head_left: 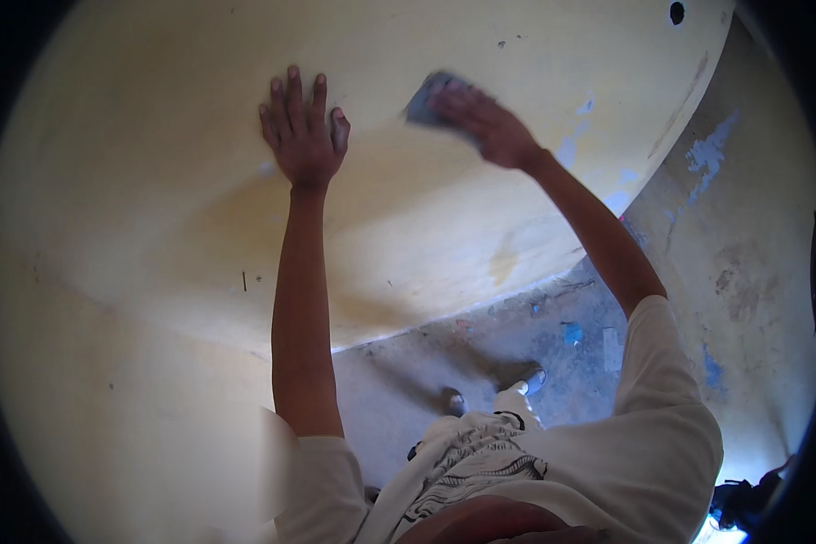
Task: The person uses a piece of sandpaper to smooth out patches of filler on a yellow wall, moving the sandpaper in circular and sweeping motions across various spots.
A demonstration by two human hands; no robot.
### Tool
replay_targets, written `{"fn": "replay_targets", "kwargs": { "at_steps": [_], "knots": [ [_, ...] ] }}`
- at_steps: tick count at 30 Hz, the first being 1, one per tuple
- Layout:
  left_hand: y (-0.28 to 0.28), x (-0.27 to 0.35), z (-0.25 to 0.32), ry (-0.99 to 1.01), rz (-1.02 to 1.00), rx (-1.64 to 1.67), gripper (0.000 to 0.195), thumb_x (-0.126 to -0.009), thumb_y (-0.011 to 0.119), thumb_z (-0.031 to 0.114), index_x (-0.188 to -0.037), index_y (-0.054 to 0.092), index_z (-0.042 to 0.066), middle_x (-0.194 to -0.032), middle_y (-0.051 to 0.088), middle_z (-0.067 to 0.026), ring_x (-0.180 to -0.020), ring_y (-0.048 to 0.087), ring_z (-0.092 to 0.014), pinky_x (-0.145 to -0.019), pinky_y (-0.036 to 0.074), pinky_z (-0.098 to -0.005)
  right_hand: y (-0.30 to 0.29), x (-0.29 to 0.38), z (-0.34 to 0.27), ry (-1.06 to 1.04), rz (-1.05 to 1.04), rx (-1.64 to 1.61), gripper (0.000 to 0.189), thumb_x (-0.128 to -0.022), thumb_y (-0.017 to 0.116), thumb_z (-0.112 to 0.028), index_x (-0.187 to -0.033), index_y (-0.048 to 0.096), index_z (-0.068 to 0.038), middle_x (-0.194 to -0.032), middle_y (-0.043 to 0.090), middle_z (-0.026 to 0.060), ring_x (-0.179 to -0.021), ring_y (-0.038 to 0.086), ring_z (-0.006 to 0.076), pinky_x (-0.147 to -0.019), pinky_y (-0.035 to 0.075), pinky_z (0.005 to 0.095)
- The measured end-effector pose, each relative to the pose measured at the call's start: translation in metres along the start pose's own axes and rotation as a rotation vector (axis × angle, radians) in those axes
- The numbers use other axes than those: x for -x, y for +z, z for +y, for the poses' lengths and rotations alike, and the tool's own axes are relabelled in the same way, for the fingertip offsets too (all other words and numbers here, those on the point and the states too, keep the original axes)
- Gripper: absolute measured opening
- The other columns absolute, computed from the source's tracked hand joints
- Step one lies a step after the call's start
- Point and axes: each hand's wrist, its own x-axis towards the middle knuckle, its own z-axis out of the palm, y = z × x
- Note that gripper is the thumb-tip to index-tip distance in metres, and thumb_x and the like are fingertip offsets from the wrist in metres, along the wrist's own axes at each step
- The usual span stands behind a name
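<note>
My left hand [306,139] lies flat on a pale yellow painted wall [177,122], its fingers spread and nothing in it. To the right, my right hand [489,122] presses a dark grey flat pad [425,102] against the same wall. Both the hand and the pad are blurred, so the pad's exact kind is unclear; it may be a folded sheet of sandpaper. Part of the pad is covered by my fingers. Around the hands the wall shows small chips, faint stains and bluish bare patches [571,143] where paint is gone.
A round dark hole [676,13] is in the wall at the upper right. Another wall, with flaked paint [710,156], meets it on the right. On the concrete floor [408,374] lie a blue scrap [572,332] and a pale flat piece [612,349]. Dark objects [748,500] sit at lower right.
</note>
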Motion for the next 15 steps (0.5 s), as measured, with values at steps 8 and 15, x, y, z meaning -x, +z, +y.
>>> {"fn": "replay_targets", "kwargs": {
  "at_steps": [8, 15],
  "knots": [
    [0.012, -0.006, 0.022, 0.007, 0.005, 0.012, 0.057, -0.091, 0.059, 0.03, -0.146, 0.047, 0.016, -0.158, 0.039, -0.0157, -0.145, 0.036, -0.039, -0.117, 0.024, -0.0574, 0.005, 0.009, 0.041, 0.477, 0.871, -0.134, 0.06, -0.099, 0.038, -0.004, -0.157, 0.024, 0.001, -0.164, 0.025, 0.0195, -0.153, 0.02, 0.035, -0.124, 0.015, 0.0418],
    [-0.003, -0.007, 0.008, -0.006, 0.02, 0.016, 0.058, -0.092, 0.059, 0.03, -0.147, 0.046, 0.017, -0.158, 0.039, -0.0153, -0.145, 0.036, -0.04, -0.116, 0.024, -0.0587, -0.016, 0.021, 0.017, 0.137, 0.184, 0.036, 0.078, -0.085, 0.055, 0.0, -0.158, 0.031, -0.017, -0.167, 0.025, -0.0005, -0.153, 0.023, 0.0209, -0.126, 0.017, 0.0487]
  ]
}}
